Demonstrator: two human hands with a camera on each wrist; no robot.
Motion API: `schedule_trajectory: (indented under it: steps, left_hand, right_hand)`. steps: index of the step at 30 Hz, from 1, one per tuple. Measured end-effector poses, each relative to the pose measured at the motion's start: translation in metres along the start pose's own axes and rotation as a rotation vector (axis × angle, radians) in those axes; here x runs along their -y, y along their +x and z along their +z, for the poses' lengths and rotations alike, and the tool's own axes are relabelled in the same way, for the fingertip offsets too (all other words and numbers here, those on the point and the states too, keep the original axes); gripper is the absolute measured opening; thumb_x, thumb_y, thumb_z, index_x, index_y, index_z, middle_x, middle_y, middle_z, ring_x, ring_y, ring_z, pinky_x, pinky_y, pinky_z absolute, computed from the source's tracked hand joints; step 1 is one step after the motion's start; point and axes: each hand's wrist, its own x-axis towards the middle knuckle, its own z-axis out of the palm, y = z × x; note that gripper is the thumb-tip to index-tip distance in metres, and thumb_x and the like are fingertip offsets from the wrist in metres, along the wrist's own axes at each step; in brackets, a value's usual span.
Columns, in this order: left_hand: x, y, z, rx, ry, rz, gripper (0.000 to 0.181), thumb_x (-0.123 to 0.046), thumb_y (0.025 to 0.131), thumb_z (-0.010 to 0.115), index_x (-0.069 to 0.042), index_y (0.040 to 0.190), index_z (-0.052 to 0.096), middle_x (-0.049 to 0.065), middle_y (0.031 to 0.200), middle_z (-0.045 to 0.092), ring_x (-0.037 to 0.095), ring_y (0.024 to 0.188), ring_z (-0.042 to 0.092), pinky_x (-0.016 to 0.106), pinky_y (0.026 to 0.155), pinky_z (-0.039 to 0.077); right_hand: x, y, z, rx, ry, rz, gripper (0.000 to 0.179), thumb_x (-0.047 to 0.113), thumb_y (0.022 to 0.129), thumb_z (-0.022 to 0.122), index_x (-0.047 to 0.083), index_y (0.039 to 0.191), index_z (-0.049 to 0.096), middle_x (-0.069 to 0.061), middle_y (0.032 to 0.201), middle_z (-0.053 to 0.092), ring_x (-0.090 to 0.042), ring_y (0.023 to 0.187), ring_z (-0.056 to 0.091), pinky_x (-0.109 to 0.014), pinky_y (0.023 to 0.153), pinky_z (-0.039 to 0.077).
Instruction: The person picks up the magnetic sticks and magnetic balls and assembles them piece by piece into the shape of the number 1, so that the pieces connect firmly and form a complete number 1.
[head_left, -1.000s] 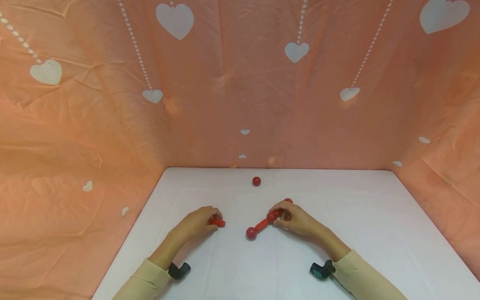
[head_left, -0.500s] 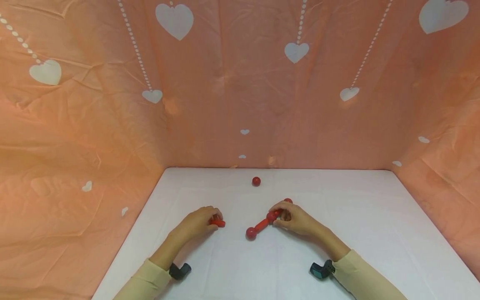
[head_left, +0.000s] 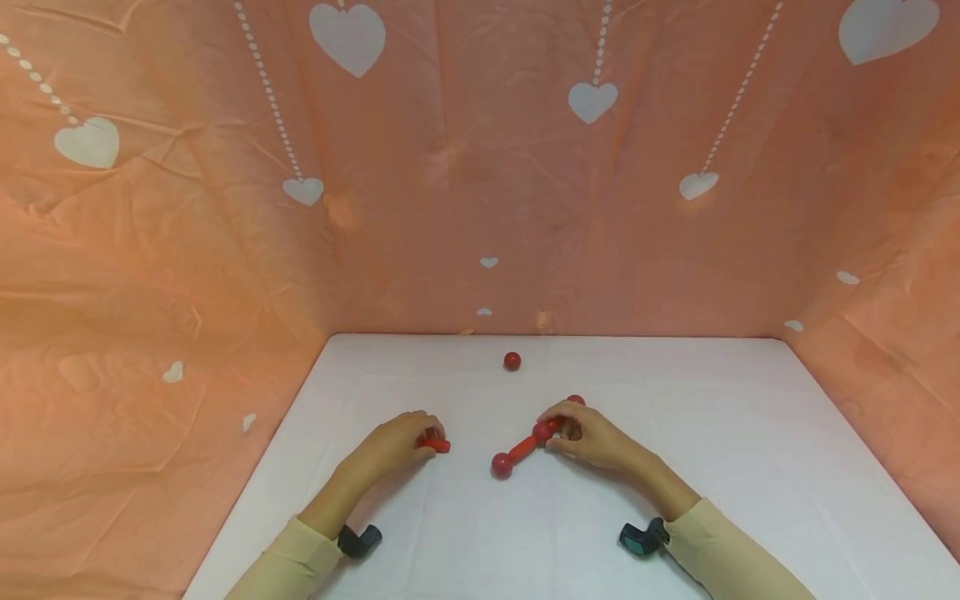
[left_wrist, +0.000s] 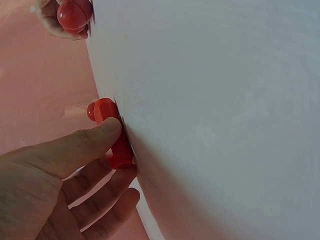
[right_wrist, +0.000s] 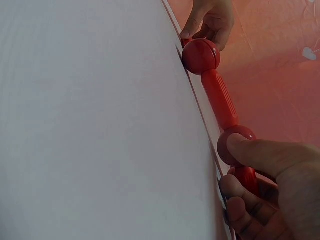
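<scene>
Red chain (head_left: 533,441), right in the thick of it, slanting over the white table (head_left: 465,533) just right of centre, and my right hand (head_left: 592,437) has hold of it! Calling it from the near end: near ball (head_left: 502,466), first rod (head_left: 522,450), middle ball (head_left: 542,432), second rod (head_left: 556,426) partly covered by my fingers, and the far ball (head_left: 576,400) peeping out past my knuckles. Narrow grip here, thumb pressed on the middle ball, fingers curled in by the second rod.

Across to my left hand (head_left: 397,438), and it's a pinch: loose rod (head_left: 438,446) caught between thumb and fingers, one blunt end poking out towards the chain. It's low over the table; whether it touches, I can't tell. Rod and chain are apart, the near ball the closest piece of the chain to it.

Up at the back, the loose ball (head_left: 512,361) sits by itself near the far edge, left of the far ball. A black camera at each wrist, left camera (head_left: 360,542) and right camera (head_left: 643,539), both beside pale sleeves (head_left: 731,554). Orange cloth (head_left: 450,183) rises behind and on both sides, dotted with white hearts (head_left: 592,102).
</scene>
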Motion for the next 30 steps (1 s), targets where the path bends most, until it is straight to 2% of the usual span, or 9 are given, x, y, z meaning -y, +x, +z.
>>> schedule_trajectory:
  steps: [9,16,24,30]
  left_hand:
    - [-0.001,0.001,0.001,0.0,-0.001,-0.016,0.023,-0.009,0.092,0.085,-0.016,0.11,0.075,-0.003,0.096,0.069,0.016,0.09,0.062,0.04,0.085,0.059]
    - [-0.008,-0.002,-0.001,0.016,-0.036,-0.029,0.024,-0.011,0.092,0.085,-0.017,0.114,0.076,-0.004,0.098,0.069,0.016,0.092,0.063,0.041,0.086,0.058]
    - [-0.017,-0.004,-0.004,0.048,-0.079,0.016,0.023,-0.01,0.092,0.085,-0.014,0.113,0.077,-0.003,0.098,0.068,0.018,0.092,0.064,0.042,0.086,0.058]
    - [-0.021,-0.005,-0.001,0.072,-0.117,0.013,0.023,-0.012,0.092,0.085,-0.018,0.113,0.077,-0.006,0.098,0.068,0.015,0.091,0.063,0.038,0.083,0.056]
  right_hand:
    - [0.0,0.0,-0.001,0.0,0.009,0.006,0.036,0.016,0.094,0.085,0.019,0.128,0.072,0.003,0.113,0.067,-0.015,0.088,0.058,-0.025,0.076,0.052]
    - [0.001,0.0,0.0,-0.002,0.009,0.008,0.036,0.015,0.094,0.085,0.02,0.127,0.072,0.002,0.114,0.067,-0.014,0.087,0.057,-0.025,0.075,0.052]
    - [0.0,0.0,0.0,0.002,0.009,0.01,0.036,0.016,0.094,0.085,0.019,0.128,0.072,0.002,0.113,0.066,-0.014,0.087,0.058,-0.025,0.076,0.053]
    - [0.001,0.0,0.0,0.002,0.013,0.011,0.036,0.015,0.094,0.085,0.019,0.128,0.072,0.003,0.112,0.067,-0.014,0.087,0.058,-0.025,0.076,0.053]
